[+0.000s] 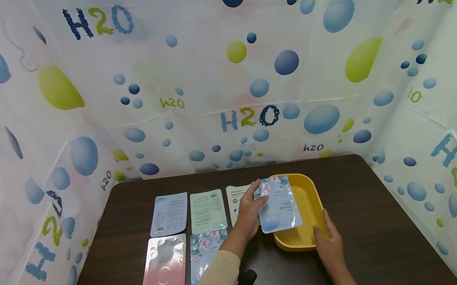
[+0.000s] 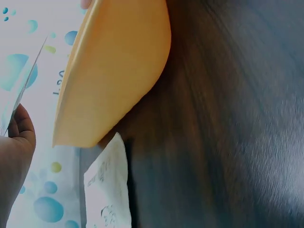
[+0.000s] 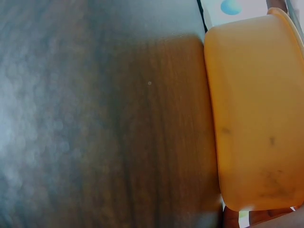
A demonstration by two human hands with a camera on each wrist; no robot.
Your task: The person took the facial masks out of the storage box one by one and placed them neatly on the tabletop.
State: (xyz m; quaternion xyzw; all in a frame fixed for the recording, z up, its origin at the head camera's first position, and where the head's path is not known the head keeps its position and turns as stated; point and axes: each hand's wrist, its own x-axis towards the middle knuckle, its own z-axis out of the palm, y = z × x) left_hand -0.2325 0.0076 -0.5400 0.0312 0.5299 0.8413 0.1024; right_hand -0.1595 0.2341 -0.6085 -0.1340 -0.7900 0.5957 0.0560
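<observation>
My left hand (image 1: 249,214) pinches a blue floral sheet mask packet (image 1: 280,208) by its left edge, thumb in front. The packet is upright over the left part of a yellow plastic tray (image 1: 311,236). My right hand (image 1: 330,243) grips the tray at its right front corner, thumb over the rim and fingers along the outer side. In the left wrist view, the packet (image 2: 21,90) shows edge-on beside the tray's outer wall (image 2: 118,71). The right wrist view is largely filled by the tray's side (image 3: 259,114); only parts of the right fingers show below it.
Several packets lie left of the tray: a pale blue one (image 1: 169,215), a pale green one (image 1: 207,212), a pink one (image 1: 164,270), another blue floral one (image 1: 204,249) partly behind my left arm, and a white one (image 1: 235,195). A patterned curtain (image 1: 199,68) surrounds the dark wooden table (image 1: 368,220).
</observation>
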